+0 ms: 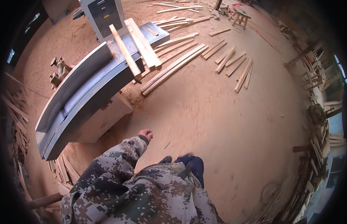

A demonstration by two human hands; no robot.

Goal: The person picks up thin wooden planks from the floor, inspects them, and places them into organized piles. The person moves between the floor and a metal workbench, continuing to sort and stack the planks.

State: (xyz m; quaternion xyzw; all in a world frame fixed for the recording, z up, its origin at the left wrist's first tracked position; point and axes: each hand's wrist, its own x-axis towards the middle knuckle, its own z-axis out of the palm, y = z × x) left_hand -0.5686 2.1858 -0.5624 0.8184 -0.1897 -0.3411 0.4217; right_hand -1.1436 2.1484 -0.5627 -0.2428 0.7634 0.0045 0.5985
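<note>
My left hand (146,134) hangs low in front of my body, beyond the cuff of a camouflage sleeve. Its fingers are curled in, and nothing shows in them. The nearest thing to it is a woodworking jointer (102,76), with a long grey metal table and an upright fence (74,84). Across the far end of that table lie a narrow wooden strip (124,50) and some thicker pale strips (143,44) side by side, their ends jutting over the edge. My right hand is out of the picture.
Several wooden strips (175,69) lie on the dusty floor beyond the jointer, with shorter pieces (242,74) to their right. A grey cabinet (104,16) stands behind the table. At the far right is a small wooden stool (240,18). Stacked timber (317,78) lines the right wall.
</note>
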